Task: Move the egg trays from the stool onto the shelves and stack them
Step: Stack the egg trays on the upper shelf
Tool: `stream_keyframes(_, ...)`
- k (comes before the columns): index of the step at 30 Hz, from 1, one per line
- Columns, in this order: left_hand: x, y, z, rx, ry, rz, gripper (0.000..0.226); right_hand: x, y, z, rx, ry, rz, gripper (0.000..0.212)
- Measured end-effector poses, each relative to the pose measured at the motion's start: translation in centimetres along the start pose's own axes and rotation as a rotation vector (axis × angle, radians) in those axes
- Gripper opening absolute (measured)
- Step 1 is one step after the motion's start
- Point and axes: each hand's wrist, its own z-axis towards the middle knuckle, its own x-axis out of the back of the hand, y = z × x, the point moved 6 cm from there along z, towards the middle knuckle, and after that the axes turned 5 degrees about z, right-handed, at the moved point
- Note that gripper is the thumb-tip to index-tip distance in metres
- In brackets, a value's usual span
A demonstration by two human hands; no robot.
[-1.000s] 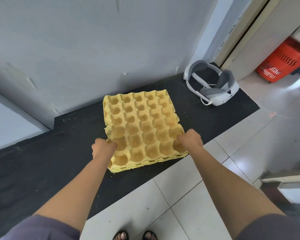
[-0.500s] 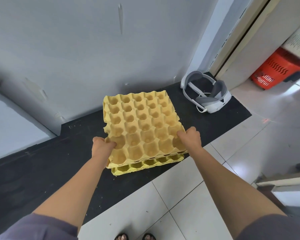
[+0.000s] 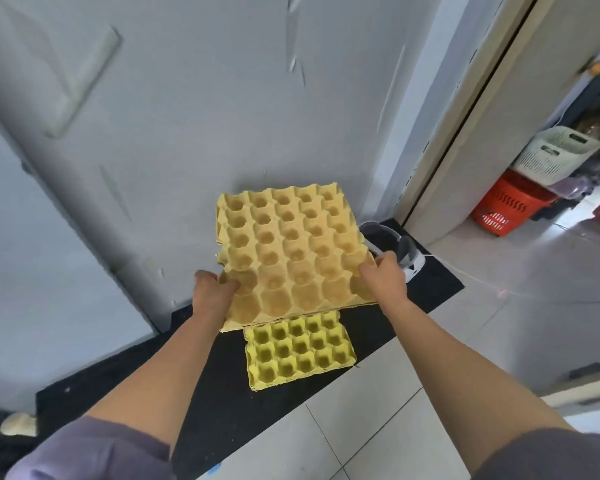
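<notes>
A stack of tan-yellow egg trays [image 3: 291,251] is held up in the air in front of the grey wall. My left hand [image 3: 210,289] grips its near left corner and my right hand [image 3: 383,277] grips its near right edge. Below it, brighter yellow egg trays [image 3: 298,351] lie on the black surface [image 3: 222,393], partly hidden by the lifted stack. No stool or shelf can be made out.
A white headset [image 3: 409,258] lies on the black surface just right of my right hand. A door frame [image 3: 465,133] stands at the right; beyond it are a red basket [image 3: 506,206] and a white basket [image 3: 555,154]. White floor tiles [image 3: 378,427] lie below.
Both hands have lifted the upper trays well clear of the lower ones, which stay on the black surface. The view has tilted upward.
</notes>
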Motion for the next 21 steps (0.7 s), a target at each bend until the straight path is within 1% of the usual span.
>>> stream_keyframes(2,2.0,2.7,-1.2,-0.043,0.02,0.004,0.035,1.9,-3.1,-1.3,0.065,0.024,-0.009,0.033)
stream_keyframes(4,3.9,5.0,-2.7,-0.067,0.036,0.005,0.035,3.6,-5.6,-2.7,0.133,0.034,-0.026,0.039)
stream_keyframes(7,6.5,7.4,-5.1,-0.117,0.066,0.011,0.037,5.8,-8.2,-4.7,0.249,0.038,-0.046,0.045)
stream_keyframes(10,8.5,8.9,-8.5,-0.229,0.091,0.096,0.056,7.1,-10.0,-7.4,0.407,0.006,-0.042,0.049)
stream_keyframes(12,9.6,9.1,-10.9,-0.293,0.124,0.184,0.063,7.6,-10.6,-9.2,0.478,-0.018,-0.056,0.048)
stream_keyframes(15,11.1,8.5,-14.6,-0.32,0.175,0.282,0.06,7.9,-10.6,-11.7,0.523,-0.04,-0.077,0.047)
stream_keyframes(21,15.7,6.3,-21.6,-0.298,0.285,0.292,0.058,9.0,-11.7,-18.1,0.615,-0.114,-0.083,0.048)
